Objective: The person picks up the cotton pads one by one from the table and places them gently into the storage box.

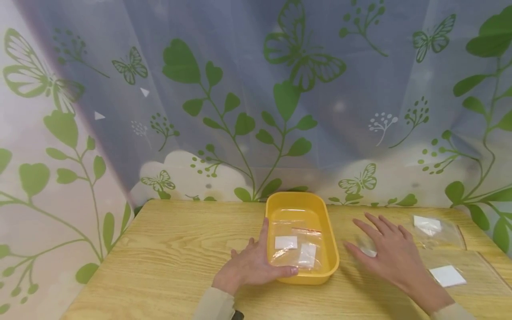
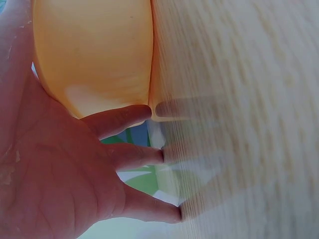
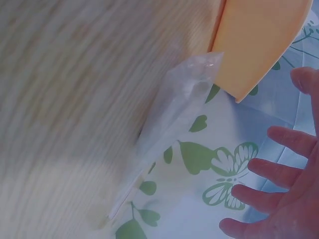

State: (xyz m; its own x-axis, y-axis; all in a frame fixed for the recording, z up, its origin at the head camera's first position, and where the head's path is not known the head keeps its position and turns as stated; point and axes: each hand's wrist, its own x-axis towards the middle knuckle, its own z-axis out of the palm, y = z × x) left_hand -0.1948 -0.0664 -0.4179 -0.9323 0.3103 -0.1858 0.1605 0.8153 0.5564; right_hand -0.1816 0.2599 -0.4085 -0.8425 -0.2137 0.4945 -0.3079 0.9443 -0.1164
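In the head view a yellow plastic tray [image 1: 333,262] stands on the table, with clear zip bags [image 1: 290,255] holding white cards lying in it. My left hand [image 1: 256,266] is spread at its near left corner. The thumb lies over the near rim and the index finger runs along the left side; in the left wrist view the other fingers [image 2: 149,204] reach straight down to the table. To the right of the tray, my right hand [image 1: 394,255] is spread with nothing in its fingers. It hovers over a clear plastic bag [image 3: 182,94], partly hidden beneath it in the head view.
Two more clear bags lie at the table's right side, one farther back [image 1: 450,233] and one nearer [image 1: 484,266], each with a white card. A curtain [image 1: 240,146] printed with leaves and butterflies hangs right behind the wooden table [image 1: 172,249].
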